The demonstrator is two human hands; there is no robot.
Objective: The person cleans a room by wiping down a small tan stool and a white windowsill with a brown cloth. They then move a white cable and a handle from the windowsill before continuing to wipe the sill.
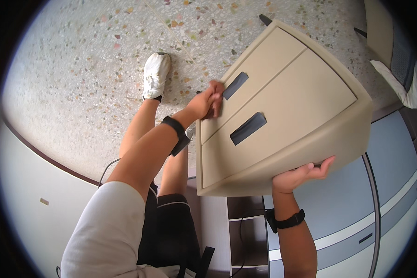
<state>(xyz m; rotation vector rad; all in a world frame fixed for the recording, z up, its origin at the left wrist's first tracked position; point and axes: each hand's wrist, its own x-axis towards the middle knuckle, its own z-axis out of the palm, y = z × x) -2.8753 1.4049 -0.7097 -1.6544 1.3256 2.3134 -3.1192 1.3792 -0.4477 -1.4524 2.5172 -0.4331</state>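
A beige two-drawer cabinet (292,90) with dark recessed handles is tilted in front of me. Near the upper drawer's handle (235,86), my left hand (212,100) is at the cabinet's left edge, blurred, its fingers bent; whether it grips the edge is unclear. My right hand (304,173) presses against the cabinet's side panel, fingers curled at what looks like a dark recess there. The lower drawer's handle (248,128) lies between my hands. Both drawers are closed. A short dark leg (265,19) sticks out at the cabinet's top corner. Black bands circle both wrists.
Blue-grey wardrobe doors (337,201) stand at the lower right, beside an open shelf unit (229,232). A beige piece of furniture (378,31) with dark mesh and white cloth is at the upper right. A pale panel (45,180) borders the speckled floor (90,87) at left. Thin cables hang near me.
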